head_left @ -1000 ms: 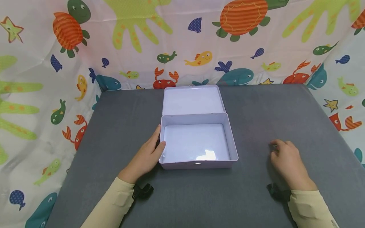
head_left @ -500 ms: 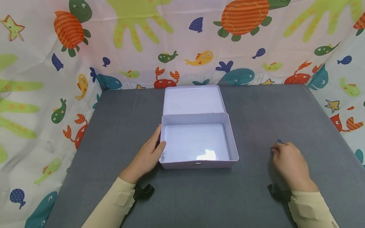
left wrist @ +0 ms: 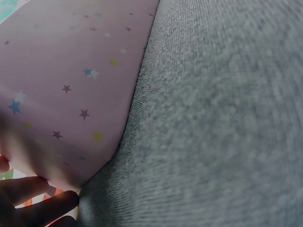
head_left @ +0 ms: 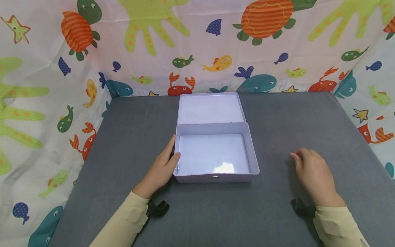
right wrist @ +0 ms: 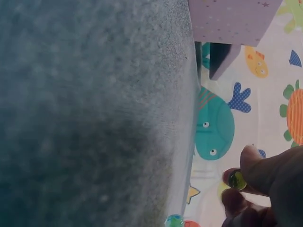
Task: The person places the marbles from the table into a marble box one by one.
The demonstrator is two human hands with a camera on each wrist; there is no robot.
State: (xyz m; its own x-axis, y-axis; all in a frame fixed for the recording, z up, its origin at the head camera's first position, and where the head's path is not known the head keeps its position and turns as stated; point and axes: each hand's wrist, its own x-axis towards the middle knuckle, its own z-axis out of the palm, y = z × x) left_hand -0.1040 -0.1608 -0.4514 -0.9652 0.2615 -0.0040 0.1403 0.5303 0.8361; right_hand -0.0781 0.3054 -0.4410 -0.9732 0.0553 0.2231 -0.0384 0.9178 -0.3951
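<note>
An open lidded box (head_left: 214, 154), pale lilac, stands on the grey table with its lid folded back. Its inside is bare apart from a bright reflection. My left hand (head_left: 158, 169) holds the box's left side, thumb at the rim and fingers along the outer wall, which shows star prints in the left wrist view. To the right of the box, my right hand (head_left: 314, 175) is low over the table. In the right wrist view it pinches a yellow-green glass marble (right wrist: 236, 180), hidden in the head view. Another bluish marble (right wrist: 174, 221) lies at that view's bottom edge.
The grey table (head_left: 271, 212) runs back to a fabric backdrop (head_left: 197, 41) printed with sea animals, which also hangs along the left and right sides. The raised lid (head_left: 211, 109) lies behind the box. A black strap (head_left: 158, 208) sits at the left wrist.
A blue marble seen beyond the right fingertips half a second ago is out of sight in the head view now. The right hand has shifted slightly left and away. The left hand stays at the box.
</note>
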